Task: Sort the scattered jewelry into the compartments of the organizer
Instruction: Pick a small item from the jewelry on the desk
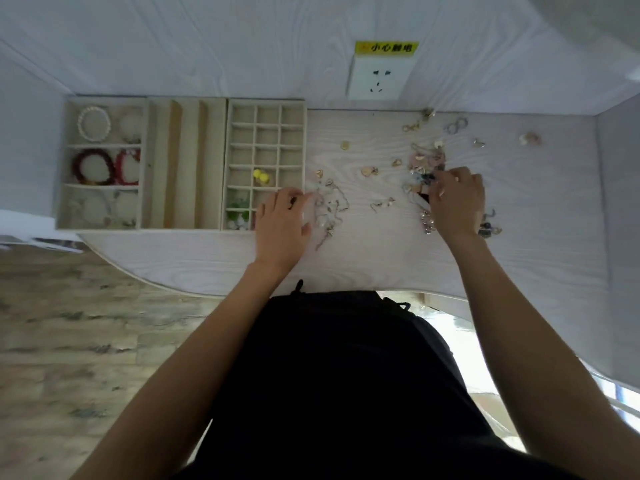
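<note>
Right hand (455, 199) pinches into jewelry pile (424, 161), centre-right; organizer (183, 164) lies left, nearer loosely open left hand (282, 220).

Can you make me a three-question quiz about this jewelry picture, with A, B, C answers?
1. Where is the organizer? A on the floor. B at the desk's left end. C under the socket.
2. What colour are the beads in the small grid? A yellow. B blue. C black.
3. What is the right hand doing? A resting flat. B hanging off the desk. C picking in the jewelry pile.

Answers: B, it sits left against the wall. A, they are bright yellow. C, its fingers are curled in the pile.
</note>
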A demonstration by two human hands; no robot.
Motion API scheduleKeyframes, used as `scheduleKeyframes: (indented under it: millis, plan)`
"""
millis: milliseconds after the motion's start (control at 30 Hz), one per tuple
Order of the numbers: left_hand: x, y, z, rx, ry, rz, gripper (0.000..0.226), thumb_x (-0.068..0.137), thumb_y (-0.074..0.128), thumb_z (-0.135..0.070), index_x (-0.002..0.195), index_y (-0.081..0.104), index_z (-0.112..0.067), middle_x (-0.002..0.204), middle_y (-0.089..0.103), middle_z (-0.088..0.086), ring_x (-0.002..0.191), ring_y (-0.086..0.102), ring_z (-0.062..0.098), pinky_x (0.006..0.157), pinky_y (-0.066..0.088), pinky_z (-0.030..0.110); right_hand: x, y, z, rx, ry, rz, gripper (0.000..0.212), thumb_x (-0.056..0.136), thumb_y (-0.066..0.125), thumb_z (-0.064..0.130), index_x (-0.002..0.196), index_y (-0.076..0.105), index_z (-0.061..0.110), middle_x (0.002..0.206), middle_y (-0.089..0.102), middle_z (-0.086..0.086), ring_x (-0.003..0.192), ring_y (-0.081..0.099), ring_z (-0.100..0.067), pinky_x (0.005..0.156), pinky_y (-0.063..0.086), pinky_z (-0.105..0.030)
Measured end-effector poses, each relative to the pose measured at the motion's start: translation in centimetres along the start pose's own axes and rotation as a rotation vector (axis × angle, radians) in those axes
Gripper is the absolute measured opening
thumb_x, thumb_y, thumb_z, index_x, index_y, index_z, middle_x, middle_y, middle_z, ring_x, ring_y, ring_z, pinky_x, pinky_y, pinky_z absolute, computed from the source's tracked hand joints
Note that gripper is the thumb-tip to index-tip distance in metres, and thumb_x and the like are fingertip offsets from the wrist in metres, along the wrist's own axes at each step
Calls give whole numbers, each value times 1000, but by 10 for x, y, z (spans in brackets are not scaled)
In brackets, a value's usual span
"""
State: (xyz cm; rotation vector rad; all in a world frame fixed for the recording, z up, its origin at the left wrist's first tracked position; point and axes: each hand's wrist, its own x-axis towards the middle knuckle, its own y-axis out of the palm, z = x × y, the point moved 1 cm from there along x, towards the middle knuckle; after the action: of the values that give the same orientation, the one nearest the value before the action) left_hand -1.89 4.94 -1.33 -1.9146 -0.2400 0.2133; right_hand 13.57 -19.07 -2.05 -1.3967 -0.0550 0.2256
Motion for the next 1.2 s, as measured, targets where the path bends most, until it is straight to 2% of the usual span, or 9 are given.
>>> scheduleKeyframes:
  millis: [233,400,567,667,767,833,967,1067,1200]
  plan:
    - [-3,4,1,-23,-93,-29,47,76,66,-15,123,61,-18,114,62,5,107,51,33,87,39,44,8,-1,1,-19,-54,52,21,89,52,21,104,63,10,108,58,-13,105,45,-32,89,33,-38]
    - [-3,2,-1,-28,-120,-12,47,79,66,-15,125,60,-20,118,61,4,111,48,30,89,36,43,2,-9,0,137,-8,0,20,89,55,21,102,63,9,102,63,-13,102,49,-32,88,33,-35]
    - [-3,1,0,-42,-113,27,47,79,67,-18,126,59,-20,119,61,3,114,47,30,92,34,42,-12,-39,15,528,16,-104,18,85,61,20,97,62,8,98,62,-9,92,54,-21,75,34,-20]
    - [-3,-5,7,-74,-75,-12,40,81,67,-22,121,62,-20,116,63,5,111,49,30,89,35,42,-21,-64,39,782,-16,-12,7,85,62,16,88,56,16,86,61,3,75,55,-2,67,37,-5]
    - [-8,-12,29,-125,-140,-150,29,84,64,-19,113,66,-16,107,65,7,101,52,32,85,40,42,-29,-71,71,886,-106,96,16,83,65,17,81,52,26,76,62,8,72,59,-3,67,42,-8]
    - [-14,-14,46,-98,-185,-188,28,84,61,-17,112,67,-16,103,66,8,96,54,33,85,40,39,-34,-63,95,906,-163,156,17,84,65,17,80,53,29,74,63,11,74,62,-5,69,46,-14]
    - [-24,-19,71,-120,-215,-197,30,83,61,-25,110,67,-14,102,65,10,96,55,33,85,41,38,-41,-38,141,785,-271,247,3,90,59,19,87,60,19,87,62,4,77,56,-4,69,41,-10]
    - [-23,-18,71,-152,-200,-152,35,82,58,-34,111,66,-15,102,64,9,96,56,33,83,40,39,-40,-24,159,676,-328,266,8,90,58,22,90,64,16,93,61,-1,81,55,-8,72,40,-18]
    - [-19,-19,70,-166,-189,-114,35,80,68,-25,113,66,-13,104,63,11,98,54,34,87,36,35,-42,-16,175,565,-396,263,14,90,59,23,97,66,13,100,59,-2,82,53,-8,72,37,-18]
